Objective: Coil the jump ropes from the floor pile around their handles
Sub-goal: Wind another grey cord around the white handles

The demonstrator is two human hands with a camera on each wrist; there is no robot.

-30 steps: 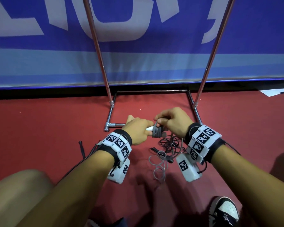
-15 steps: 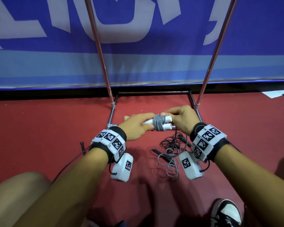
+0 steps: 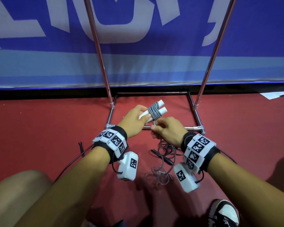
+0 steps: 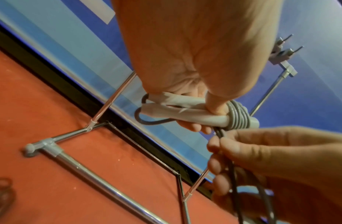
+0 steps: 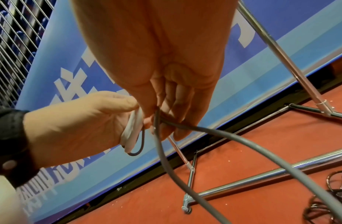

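Fingers [image 4: 197, 128] of the left hand [image 3: 134, 119] are curled round a pair of white handles [image 3: 160, 107], thumb pressing on top right next to the wraps, so both handles sit side by side in one grip. A band of grey rope coils [image 3: 153, 111] is wound tight around the two handles near their far ends, and the ends poke out past the coils, tilted up and away. The right hand [image 3: 168, 131] sits just below and beside the left one, its fingers [image 4: 222, 147] pinching the loose grey rope [image 5: 214, 136] where it comes off the coils. From there the rope hangs down toward the floor.

The rest of the pile [image 3: 166, 161] is on the red floor [image 3: 47, 128] between the forearms: a messy tangle of dark and grey cords with a black handle [image 3: 162, 157] lying in it. Another dark cord [image 3: 72, 163] runs across the floor by the left forearm.

The floor looks like red carpet or matting with little white specks on it. A chrome tube frame [image 3: 193, 127] stands just beyond the hands, its base bars flat on the floor and two poles slanting upward. Behind it there's a big blue banner [image 3: 154, 63] with white lettering and a lighter blue stripe along the bottom. A black-and-white sneaker [image 3: 225, 213] shows at the lower right, a bare knee [image 3: 18, 190] at the lower left, and a white sheet [image 3: 275, 95] lies by the wall at the far right.
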